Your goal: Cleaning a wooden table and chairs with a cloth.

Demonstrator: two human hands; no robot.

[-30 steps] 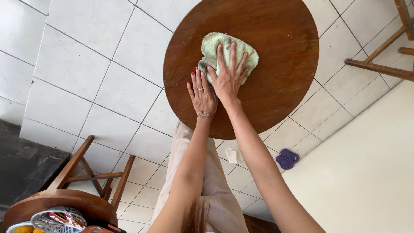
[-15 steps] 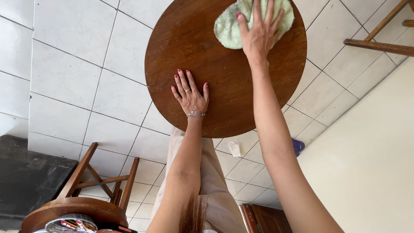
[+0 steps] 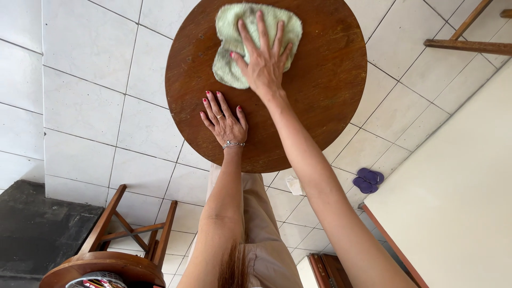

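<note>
Fingers spread wide, that's the whole grip here: the right hand [image 3: 264,61] isn't clamped on anything, it's pressed flat, palm down, on top of a pale green cloth [image 3: 234,42]. So the grip is apart, holding the cloth by pressure only. The cloth is rumpled and sits near the far edge of the round wooden bench [image 3: 320,101], a bit toward its left side, with part of it sticking out from under the fingers.

The left hand [image 3: 224,120] is also open and flat, resting straight on the bare wood near the bench's near edge, apart from the cloth and holding nothing. Looks like it's just bracing.

My read: this is mid-wipe, a stroke at the far side of the top. I'd say the next bit calls for keeping the palm weight on the cloth so it doesn't bunch up, and covering the right half, which the cloth isn't on.

Around it: white tiled floor [image 3: 80,106], a wooden stool [image 3: 128,250] beyond the near left, purple sandals [image 3: 369,180] off to the right.
</note>
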